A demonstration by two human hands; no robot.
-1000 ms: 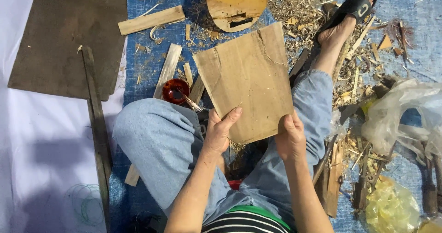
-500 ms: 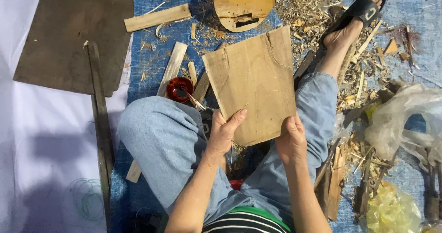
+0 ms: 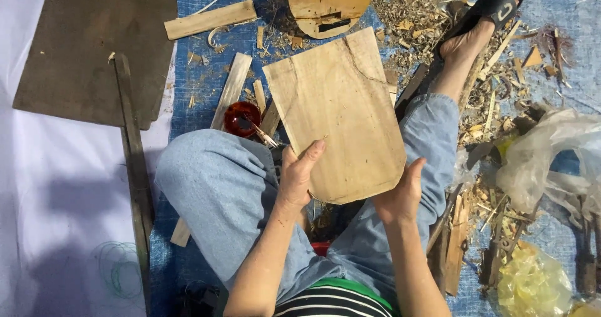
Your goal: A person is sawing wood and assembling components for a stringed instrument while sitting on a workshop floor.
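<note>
Off to the left a dark board point(image 3: 94, 48) lies flat on the floor, partly on white sheeting, with a long dark strip point(image 3: 134, 173) running down beside it. Next comes the blue mat point(image 3: 206, 60), littered with wood offcuts, and a small red bowl point(image 3: 241, 118) sits just beyond the person's left knee. The left hand point(image 3: 297, 176) grips the near left edge of the wooden panel point(image 3: 341, 113), thumb lying on its top face and fingers tucked out of sight beneath. The panel is pale, flat, rounded at its near corners, and held above the lap between both knees, tilted slightly away. The right hand point(image 3: 400, 195) clasps its near right corner, thumb up along the edge. Farther right, shavings point(image 3: 419, 10) lie heaped around a sandalled foot point(image 3: 485, 16), and a crumpled clear plastic bag point(image 3: 551, 160) lies at the edge.
</note>
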